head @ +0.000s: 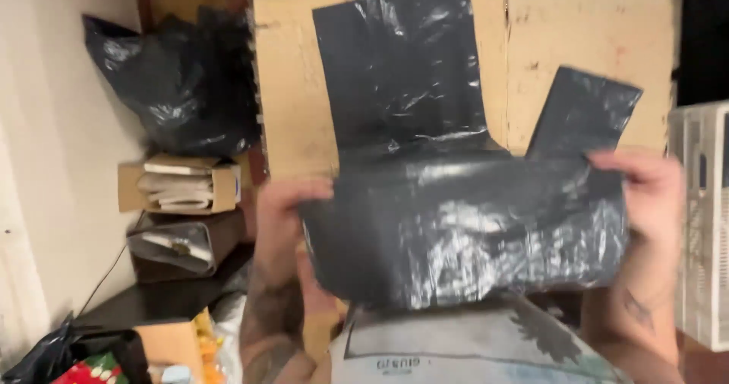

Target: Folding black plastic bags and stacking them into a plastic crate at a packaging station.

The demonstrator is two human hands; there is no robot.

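I hold a black plastic bag (456, 224) stretched between both hands in front of my chest. My left hand (282, 228) grips its left edge, fingers curled over the top. My right hand (645, 202) pinches its right edge, where one handle flap (581, 110) sticks up. The other long flap (399, 65) lies up against a wooden board (592, 34) behind it. The picture is motion-blurred. My grey printed shirt (471, 350) shows below the bag.
A stuffed black bin bag (178, 80) sits at the left above two open cardboard boxes (182, 186) of papers. A white plastic crate (702, 224) stands at the right edge. Colourful packets (95, 369) lie bottom left by a pale wall.
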